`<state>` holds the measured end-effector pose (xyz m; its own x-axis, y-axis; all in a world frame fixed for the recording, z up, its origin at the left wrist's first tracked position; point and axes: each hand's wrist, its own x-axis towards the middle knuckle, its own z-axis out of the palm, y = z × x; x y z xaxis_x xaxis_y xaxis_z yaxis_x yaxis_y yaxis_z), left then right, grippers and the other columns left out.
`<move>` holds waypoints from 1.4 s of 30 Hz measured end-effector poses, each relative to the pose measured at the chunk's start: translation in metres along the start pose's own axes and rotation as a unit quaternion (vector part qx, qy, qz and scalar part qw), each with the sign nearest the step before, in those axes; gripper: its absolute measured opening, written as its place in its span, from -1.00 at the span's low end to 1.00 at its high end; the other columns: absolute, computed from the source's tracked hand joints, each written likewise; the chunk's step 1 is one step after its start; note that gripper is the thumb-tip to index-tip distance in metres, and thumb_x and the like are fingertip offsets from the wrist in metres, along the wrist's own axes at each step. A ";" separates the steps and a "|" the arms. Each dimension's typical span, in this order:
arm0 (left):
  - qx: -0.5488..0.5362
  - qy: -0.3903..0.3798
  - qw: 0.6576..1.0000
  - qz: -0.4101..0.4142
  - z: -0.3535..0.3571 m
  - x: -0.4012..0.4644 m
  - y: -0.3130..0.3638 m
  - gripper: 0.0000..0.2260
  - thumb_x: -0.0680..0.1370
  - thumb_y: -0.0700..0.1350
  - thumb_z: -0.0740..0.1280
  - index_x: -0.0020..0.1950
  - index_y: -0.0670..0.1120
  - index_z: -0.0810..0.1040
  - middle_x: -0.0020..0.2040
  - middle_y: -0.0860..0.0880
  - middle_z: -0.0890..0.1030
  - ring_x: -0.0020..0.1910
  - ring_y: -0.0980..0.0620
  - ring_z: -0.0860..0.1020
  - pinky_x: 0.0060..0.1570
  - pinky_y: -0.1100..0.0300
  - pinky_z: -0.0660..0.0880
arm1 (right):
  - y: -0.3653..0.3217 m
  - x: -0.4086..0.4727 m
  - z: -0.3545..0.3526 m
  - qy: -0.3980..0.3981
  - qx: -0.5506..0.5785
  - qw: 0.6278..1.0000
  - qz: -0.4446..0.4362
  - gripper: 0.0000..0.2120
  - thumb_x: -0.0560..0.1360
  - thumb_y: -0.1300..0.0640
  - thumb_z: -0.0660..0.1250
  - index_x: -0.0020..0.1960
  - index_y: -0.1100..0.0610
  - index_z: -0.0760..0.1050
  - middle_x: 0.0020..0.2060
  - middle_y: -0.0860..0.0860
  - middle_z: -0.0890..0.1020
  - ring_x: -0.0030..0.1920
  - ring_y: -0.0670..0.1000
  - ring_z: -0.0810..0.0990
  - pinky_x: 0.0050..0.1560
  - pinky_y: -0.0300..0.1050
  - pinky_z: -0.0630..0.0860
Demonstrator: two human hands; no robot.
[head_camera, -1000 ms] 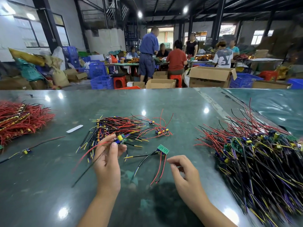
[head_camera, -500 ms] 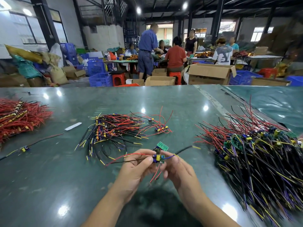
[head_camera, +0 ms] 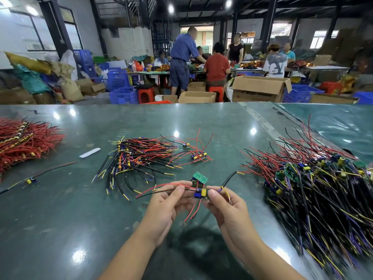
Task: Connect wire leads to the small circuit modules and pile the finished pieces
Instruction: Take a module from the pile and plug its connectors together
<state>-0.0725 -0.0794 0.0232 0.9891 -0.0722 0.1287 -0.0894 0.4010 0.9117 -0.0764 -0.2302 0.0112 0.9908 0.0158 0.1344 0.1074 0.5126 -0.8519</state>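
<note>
Both hands pinch module | glossy green table | boxes, crates behind

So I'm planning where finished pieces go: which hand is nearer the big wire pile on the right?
Right. The right hand lies beside the big wire pile, just to its left; the left hand is farther left, beyond the module.

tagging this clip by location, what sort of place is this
Most likely a small assembly workshop or factory floor: heaps of wired circuit modules on a long green worktable, other workers at tables behind, and cardboard boxes and blue crates stacked about.
</note>
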 end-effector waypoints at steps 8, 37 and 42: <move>0.093 -0.042 0.994 -0.035 -0.005 -0.001 -0.004 -0.69 0.43 -0.01 0.33 0.09 -0.13 0.63 0.02 -0.15 0.68 -0.06 -0.03 0.65 -0.12 0.21 0.55 | 0.004 0.000 -0.003 -0.003 -0.048 0.999 -0.011 -0.82 0.29 0.11 0.44 -0.18 0.20 0.65 -0.22 0.14 0.69 -0.16 0.04 0.65 -0.10 -0.18 0.58; -0.204 0.083 0.973 -0.069 -0.010 0.008 0.003 -0.33 0.31 0.38 0.21 0.25 -0.05 0.46 0.05 -0.09 0.66 -0.31 0.07 0.55 -0.39 0.27 0.52 | -0.001 0.004 -0.001 0.078 -0.001 0.995 -0.056 -0.94 0.33 0.20 0.40 -0.24 0.17 0.64 -0.28 0.01 0.67 -0.21 -0.07 0.63 -0.12 -0.28 0.56; -0.093 0.019 0.994 -0.051 0.009 0.002 -0.011 -0.73 0.43 -0.14 0.32 0.09 -0.21 0.56 0.00 -0.23 0.66 -0.15 0.00 0.64 -0.20 0.23 0.58 | -0.001 -0.005 0.003 -0.052 -0.136 0.987 -0.061 -0.79 0.36 0.32 0.42 -0.02 0.17 0.63 -0.10 0.05 0.71 -0.10 -0.11 0.64 -0.05 -0.33 0.50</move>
<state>-0.0708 -0.0921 0.0166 0.9960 -0.0872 0.0209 0.0313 0.5564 0.8303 -0.0818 -0.2279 0.0128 0.9568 0.0626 0.2839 0.2581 0.2665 -0.9286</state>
